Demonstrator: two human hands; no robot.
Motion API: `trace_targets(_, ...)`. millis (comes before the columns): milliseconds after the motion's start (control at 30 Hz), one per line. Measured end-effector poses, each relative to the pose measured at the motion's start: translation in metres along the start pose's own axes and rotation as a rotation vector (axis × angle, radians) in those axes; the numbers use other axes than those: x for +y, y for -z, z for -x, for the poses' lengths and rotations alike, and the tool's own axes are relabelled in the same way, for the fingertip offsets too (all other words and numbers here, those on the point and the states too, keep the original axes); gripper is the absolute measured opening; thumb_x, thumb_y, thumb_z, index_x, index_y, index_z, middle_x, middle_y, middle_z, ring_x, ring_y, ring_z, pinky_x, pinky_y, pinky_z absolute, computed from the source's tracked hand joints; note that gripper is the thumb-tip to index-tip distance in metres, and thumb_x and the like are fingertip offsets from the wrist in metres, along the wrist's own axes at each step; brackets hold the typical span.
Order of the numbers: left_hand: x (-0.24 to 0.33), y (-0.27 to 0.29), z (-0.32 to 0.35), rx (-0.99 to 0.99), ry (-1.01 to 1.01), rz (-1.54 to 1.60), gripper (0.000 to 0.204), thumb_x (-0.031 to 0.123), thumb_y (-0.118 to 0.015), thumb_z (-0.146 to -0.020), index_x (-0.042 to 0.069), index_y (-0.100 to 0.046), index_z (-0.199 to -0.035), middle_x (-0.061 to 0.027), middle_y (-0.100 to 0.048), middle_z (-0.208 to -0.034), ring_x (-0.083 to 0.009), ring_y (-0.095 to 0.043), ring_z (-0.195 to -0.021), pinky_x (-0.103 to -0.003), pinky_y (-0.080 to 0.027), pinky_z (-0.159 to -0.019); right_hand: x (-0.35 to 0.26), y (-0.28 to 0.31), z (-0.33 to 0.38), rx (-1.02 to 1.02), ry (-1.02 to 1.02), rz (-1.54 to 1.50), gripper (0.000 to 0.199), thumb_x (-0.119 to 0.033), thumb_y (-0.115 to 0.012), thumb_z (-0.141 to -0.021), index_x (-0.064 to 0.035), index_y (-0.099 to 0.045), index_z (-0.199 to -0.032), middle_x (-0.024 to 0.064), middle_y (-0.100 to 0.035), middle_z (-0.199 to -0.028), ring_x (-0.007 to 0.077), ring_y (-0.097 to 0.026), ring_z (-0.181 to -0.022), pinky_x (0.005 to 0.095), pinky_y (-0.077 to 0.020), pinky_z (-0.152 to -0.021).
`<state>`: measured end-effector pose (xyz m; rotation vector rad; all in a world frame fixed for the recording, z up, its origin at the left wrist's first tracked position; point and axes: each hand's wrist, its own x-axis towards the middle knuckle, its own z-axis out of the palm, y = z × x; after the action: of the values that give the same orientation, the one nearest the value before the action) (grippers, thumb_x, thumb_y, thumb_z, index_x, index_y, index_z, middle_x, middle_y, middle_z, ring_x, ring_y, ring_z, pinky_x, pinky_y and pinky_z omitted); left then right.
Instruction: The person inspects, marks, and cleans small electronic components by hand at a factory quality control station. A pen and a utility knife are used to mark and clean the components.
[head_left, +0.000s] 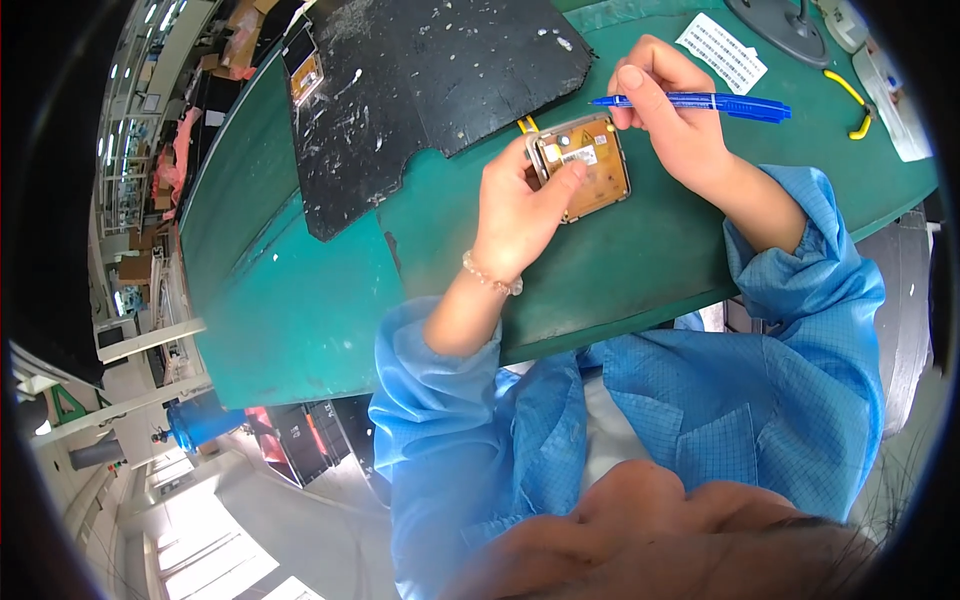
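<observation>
My left hand [530, 195] grips a small square electronic module [598, 182] by its left side, thumb lying across its face. The module has a brown board, a pale metal rim and a white label [578, 156] near its middle. In my right hand [680, 115] a blue pen [745, 106] is pinched between thumb and fingers, its tip pointing left, just above the module's upper edge. The pen tip and the module look apart. A bit of yellow [527, 124] shows behind the module's top left corner.
Beneath lies a green mat [300, 330] on a curved table. A scuffed black sheet [440, 70] covers its far left, with another small module [305, 78] at its edge. Far right are a white label sheet [722, 53], a grey round base [785, 30] and yellow-handled pliers [852, 100].
</observation>
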<state>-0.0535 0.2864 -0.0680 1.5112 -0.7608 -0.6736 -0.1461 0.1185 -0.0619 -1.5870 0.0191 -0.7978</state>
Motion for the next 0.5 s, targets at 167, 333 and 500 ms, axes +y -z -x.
trace_targets(167,-0.002,-0.009,0.006,-0.080,-0.017,-0.106,0.019,0.007,-0.071,-0.083,-0.001,-0.062,-0.098,-0.0016,-0.066,-0.079,-0.0046,-0.056,-0.071,-0.024,-0.048,-0.061,-0.013,-0.007,0.002,-0.075,-0.017,0.004,0.027,-0.020,-0.057,-0.096,-0.0049,-0.047,-0.077,-0.0011,-0.048,-0.065,0.0030,-0.045,-0.058,0.0209,-0.0347,-0.051)
trace_targets(333,-0.009,-0.011,0.004,-0.088,-0.056,-0.171,0.018,0.008,-0.072,-0.082,0.000,-0.062,-0.096,-0.0008,-0.064,-0.077,-0.0056,-0.054,-0.068,-0.025,-0.046,-0.059,-0.006,-0.008,0.006,-0.136,-0.040,0.060,0.031,-0.020,-0.060,-0.094,-0.0030,-0.047,-0.072,-0.0017,-0.042,-0.061,0.0036,-0.038,-0.057,0.0253,-0.0297,-0.049)
trace_targets(500,-0.005,-0.014,0.006,-0.073,-0.051,-0.134,0.018,0.008,-0.072,-0.082,0.001,-0.062,-0.096,0.0002,-0.063,-0.075,-0.0053,-0.053,-0.065,-0.025,-0.045,-0.057,-0.005,-0.007,0.006,-0.201,-0.013,0.099,0.027,-0.019,-0.057,-0.096,-0.0041,-0.047,-0.076,-0.0010,-0.048,-0.065,0.0025,-0.047,-0.058,0.0210,-0.0335,-0.050)
